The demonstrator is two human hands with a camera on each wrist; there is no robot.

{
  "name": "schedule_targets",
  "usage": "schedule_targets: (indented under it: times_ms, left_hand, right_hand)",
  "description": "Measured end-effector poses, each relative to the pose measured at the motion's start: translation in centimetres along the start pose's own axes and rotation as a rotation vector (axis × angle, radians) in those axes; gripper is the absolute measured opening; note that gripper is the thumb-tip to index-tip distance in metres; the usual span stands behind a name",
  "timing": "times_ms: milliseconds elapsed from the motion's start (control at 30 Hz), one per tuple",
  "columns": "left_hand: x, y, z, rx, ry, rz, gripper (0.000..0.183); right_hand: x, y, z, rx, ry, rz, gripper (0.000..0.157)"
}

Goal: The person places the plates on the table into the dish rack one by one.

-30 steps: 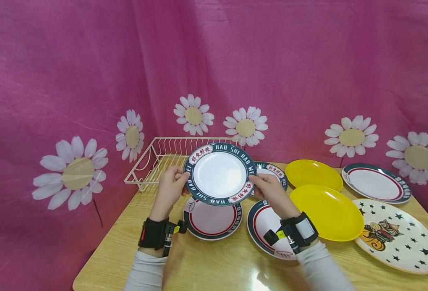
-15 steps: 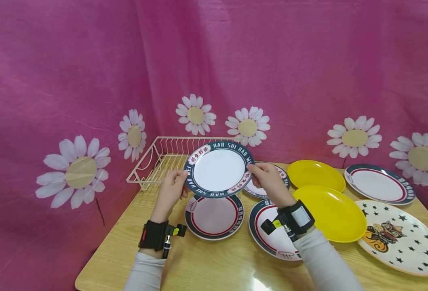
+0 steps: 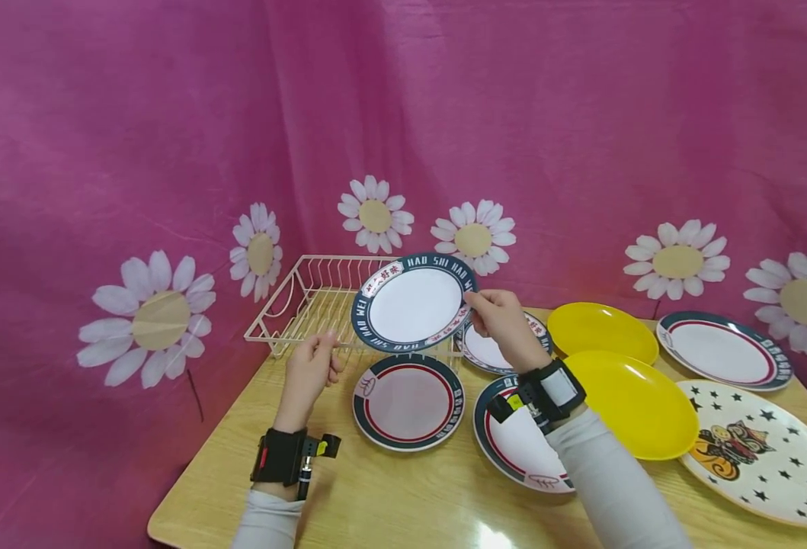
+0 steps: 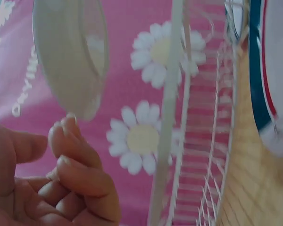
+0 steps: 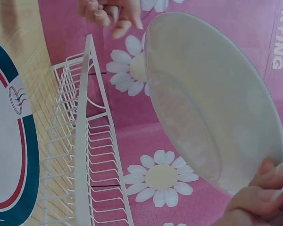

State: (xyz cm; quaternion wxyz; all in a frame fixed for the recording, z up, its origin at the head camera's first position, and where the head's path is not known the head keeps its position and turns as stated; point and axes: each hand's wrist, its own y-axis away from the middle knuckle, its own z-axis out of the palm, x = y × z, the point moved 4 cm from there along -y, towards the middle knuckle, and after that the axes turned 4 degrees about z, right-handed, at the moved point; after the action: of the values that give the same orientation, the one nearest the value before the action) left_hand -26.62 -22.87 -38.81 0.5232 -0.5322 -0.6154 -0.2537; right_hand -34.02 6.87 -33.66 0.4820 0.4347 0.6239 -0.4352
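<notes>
A white plate [image 3: 410, 305] with a dark green lettered rim is held up, tilted, above the table. My right hand [image 3: 509, 328] pinches its right edge between thumb and fingers; the right wrist view shows the plate's pale underside [image 5: 203, 89] with those fingertips at its rim. My left hand [image 3: 305, 381] is off the plate, to its lower left, with loosely curled fingers and nothing in them. In the left wrist view a gap shows between its thumb and fingers, and the plate [image 4: 68, 56] lies beyond the fingertips. Behind the held plate stands a cream wire dish rack [image 5: 81, 141].
Below the held plate lies a red-ringed plate [image 3: 406, 400], with another [image 3: 520, 435] to its right. Two yellow plates [image 3: 626, 404] are farther right, beside a star-patterned plate [image 3: 766, 442] and a green-rimmed plate [image 3: 718, 347]. A pink curtain [image 3: 547, 114] hangs behind the table [image 3: 376, 496].
My left hand has let go of the plate's left edge and drawn back toward the lower left. The right hand has raised the plate slightly, and its tilt has changed.
</notes>
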Motion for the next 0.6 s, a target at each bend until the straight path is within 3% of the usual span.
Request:
schedule_targets:
  times_ms: [133, 233, 400, 600]
  left_hand:
    - [-2.1, -0.8, -2.1, 0.086, -0.059, -0.037, 0.045]
    - [-3.9, -1.3, -3.4, 0.130, -0.050, -0.083, 0.044]
    - [-6.3, -2.3, -3.9, 0.133, 0.101, -0.198, 0.041]
    - [-7.5, -3.7, -3.4, 0.122, 0.281, -0.290, 0.039]
  right_hand:
    - [-0.4, -0.6, 0.5, 0.015, 0.011, -0.005, 0.042]
    - [-0.5, -1.2, 1.0, 0.022, 0.006, -0.005, 0.043]
    - [-0.7, -2.1, 1.8, 0.026, -0.010, -0.009, 0.044]
    - [-1.0, -3.2, 2.6, 0.045, -0.014, -0.006, 0.044]
